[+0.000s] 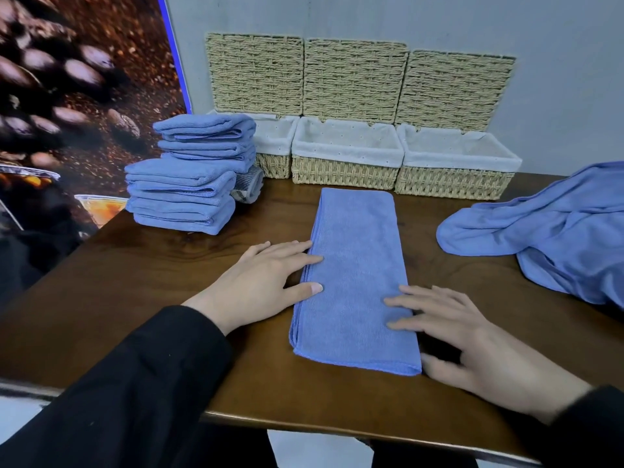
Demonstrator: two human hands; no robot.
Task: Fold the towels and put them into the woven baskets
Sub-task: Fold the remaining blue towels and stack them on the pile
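Observation:
A blue towel (356,271), folded into a long strip, lies on the wooden table (141,275) pointing away from me. My left hand (260,282) lies flat at its left edge, fingertips and thumb resting on the cloth. My right hand (462,336) lies flat at its lower right edge, fingertips on the cloth. Three woven baskets with white liners stand at the back: left (275,146), middle (347,163) and right (456,170), their lids open against the wall. All three look empty.
A stack of several folded blue towels (189,173) stands at the back left, in front of the left basket. A heap of unfolded blue towels (553,234) lies at the right. A striped cloth (250,185) peeks out behind the stack.

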